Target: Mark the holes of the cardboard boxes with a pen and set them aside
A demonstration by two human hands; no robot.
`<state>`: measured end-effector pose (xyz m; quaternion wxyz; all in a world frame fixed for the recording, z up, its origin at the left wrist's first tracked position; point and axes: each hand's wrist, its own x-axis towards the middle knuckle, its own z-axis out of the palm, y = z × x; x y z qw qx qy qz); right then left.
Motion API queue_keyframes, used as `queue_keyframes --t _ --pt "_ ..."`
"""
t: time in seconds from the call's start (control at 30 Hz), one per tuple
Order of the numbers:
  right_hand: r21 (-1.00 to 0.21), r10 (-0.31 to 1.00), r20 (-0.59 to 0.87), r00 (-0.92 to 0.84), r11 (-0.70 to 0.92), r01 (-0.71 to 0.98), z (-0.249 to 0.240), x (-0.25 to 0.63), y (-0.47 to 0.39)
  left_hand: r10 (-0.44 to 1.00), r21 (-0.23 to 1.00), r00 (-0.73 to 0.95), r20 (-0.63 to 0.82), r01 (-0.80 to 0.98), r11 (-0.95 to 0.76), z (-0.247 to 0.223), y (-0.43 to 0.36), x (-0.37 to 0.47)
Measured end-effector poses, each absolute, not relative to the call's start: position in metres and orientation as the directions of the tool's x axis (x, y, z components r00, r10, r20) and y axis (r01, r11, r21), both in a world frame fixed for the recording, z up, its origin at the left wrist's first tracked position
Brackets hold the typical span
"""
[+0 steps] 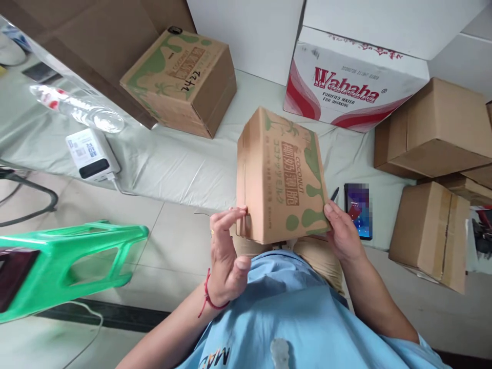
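Carton [284, 177]: the brown coconut-printed one is in the middle of the frame, tilted, just above my lap and the near edge of the pale sheet [184, 174]; I cannot tell whether its underside rests on anything.
Right hand [344, 230]: at the carton's lower right corner, my thumb lies on the printed face and my other fingers go behind it, so I am pinching that corner; the hidden fingertips I cannot make out.
Left hand [225, 251]: at the carton's lower left, spread, with the fingertips at the side panel and the thumb standing well apart from the cardboard; no full grip on this side.
Done so far: the carton is in my right hand's hold, its printed face turned up to me, and the faces I can see look closed.
Left over: it is not set down, and my left hand has no firm hold; whether its hidden faces are sealed, I cannot tell.
Similar carton [180, 82]: upper left, with the same print and a handwritten number on it, apart from mine.
White water box [353, 84]: upper right, red lettering facing me.
Device with a lit screen [357, 211]: right of the carton, with a pen [334, 194] between them, near my right hand.
Plain boxes: grouped at the right edge, untouched.
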<state>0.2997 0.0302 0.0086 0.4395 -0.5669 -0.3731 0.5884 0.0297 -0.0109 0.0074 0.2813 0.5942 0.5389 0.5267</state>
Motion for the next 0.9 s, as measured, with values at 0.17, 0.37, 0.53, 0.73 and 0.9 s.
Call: queue_keyframes --t 0.17,0.37,0.53,0.73,0.9 --pt "-0.970 0.964 -0.231 -0.130 -0.238 -0.043 0.008 0.304 0.029 0.987 0.928 -0.117 0.110 0.367 -0.059 0.025 0.001 0.012" --pt "-0.979 0.971 -0.143 -0.191 -0.168 -0.120 0.003 0.318 0.017 0.984 0.949 -0.016 0.180 0.267 -0.169 0.019 0.008 -0.003" --pt "-0.988 0.994 -0.074 -0.082 -0.084 -0.130 -0.007 0.317 0.010 0.962 0.944 -0.021 0.271 0.203 -0.262 -0.006 0.017 0.001" --pt "-0.993 0.995 -0.086 0.041 -0.083 -0.082 -0.014 0.314 0.013 0.954 0.948 -0.068 0.291 0.153 -0.278 -0.037 0.029 0.004" --pt "-0.988 0.988 -0.151 -0.016 -0.152 -0.024 -0.021 0.309 0.008 0.972 0.937 -0.152 0.179 0.328 -0.121 -0.051 0.018 0.004"
